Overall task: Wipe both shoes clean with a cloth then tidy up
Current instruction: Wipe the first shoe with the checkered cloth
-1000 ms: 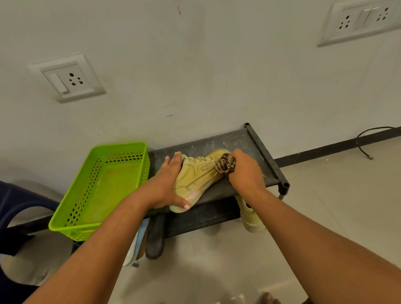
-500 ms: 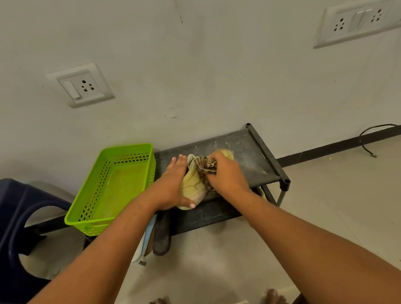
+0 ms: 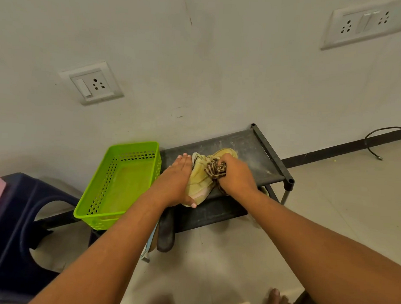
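Gripping a bunched brown-and-cream striped cloth [image 3: 215, 170], your right hand [image 3: 237, 177] has its fingers curled tight round the fabric and presses it onto the upper of the yellow shoe [image 3: 199, 183]. The shoe lies on the top shelf of the dark rack [image 3: 254, 147], dead ahead at your 12 o'clock, its toe pointing toward 1 o'clock and its heel end at the shelf's near edge. Your left hand [image 3: 174, 184] lies flat along the shoe's 9 o'clock side, fingers straight and together, with the thumb reaching across the heel end; it steadies the shoe rather than wrapping it.

A second yellow shoe [image 3: 264, 191] peeks out below the shelf at 4 o'clock from the first, mostly hidden by your right wrist. The green basket [image 3: 118, 185] sits at 9 o'clock from the shoe, touching the rack's left end, and I can see nothing inside it. A dark sandal [image 3: 166, 236] juts out from under the rack at 6 o'clock. The blue stool [image 3: 13, 222] stands at your 8 o'clock, beyond the basket. On the wall, one socket plate [image 3: 92, 83] sits at 10 o'clock and a wider one [image 3: 367, 23] at 2 o'clock. A black cable [image 3: 377, 135] loops on the floor by the skirting at 3 o'clock, and your bare foot [image 3: 277, 301] shows at 5 o'clock.
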